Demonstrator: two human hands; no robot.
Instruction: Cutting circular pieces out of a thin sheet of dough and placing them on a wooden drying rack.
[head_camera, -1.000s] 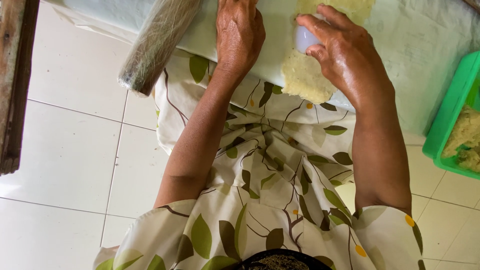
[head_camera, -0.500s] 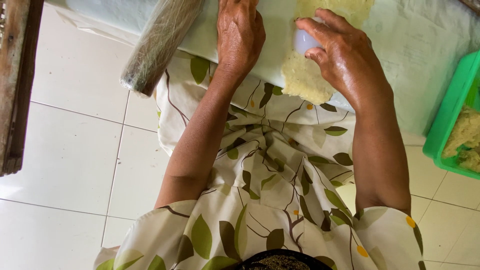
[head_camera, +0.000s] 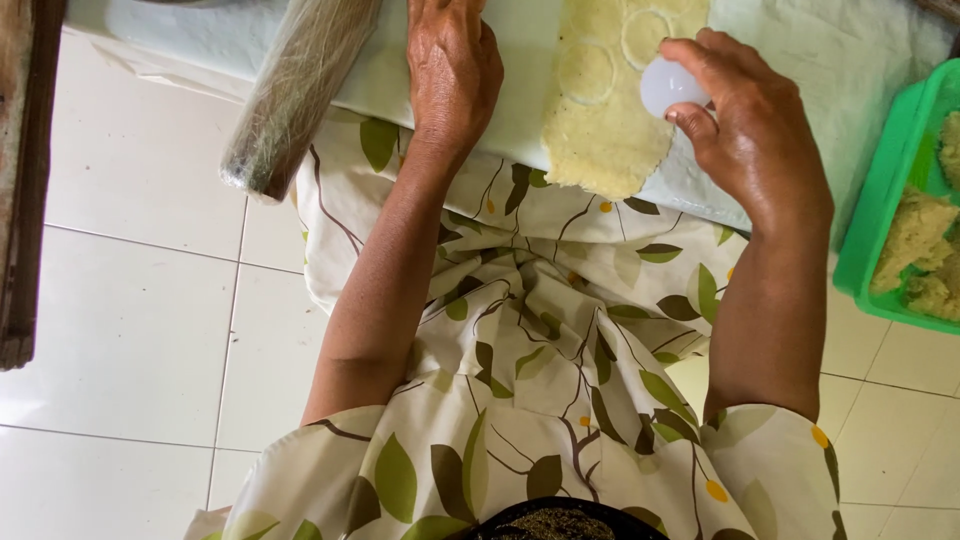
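Cutting rounds: right hand gripping white round cutter over dough sheet at worktop near edge; left hand flat, open. Next press calls for uncut dough.

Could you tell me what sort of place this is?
Probably a home kitchen: rolled dough on a covered board, a round cutter in the right hand, a green tub, white floor tiles.

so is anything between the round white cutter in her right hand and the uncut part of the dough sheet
Nothing visible. The right hand holds the white round cutter right at the dough sheet, beside two cut circles. The left hand rests flat on the board, off the dough, and the rolling pin lies further left.
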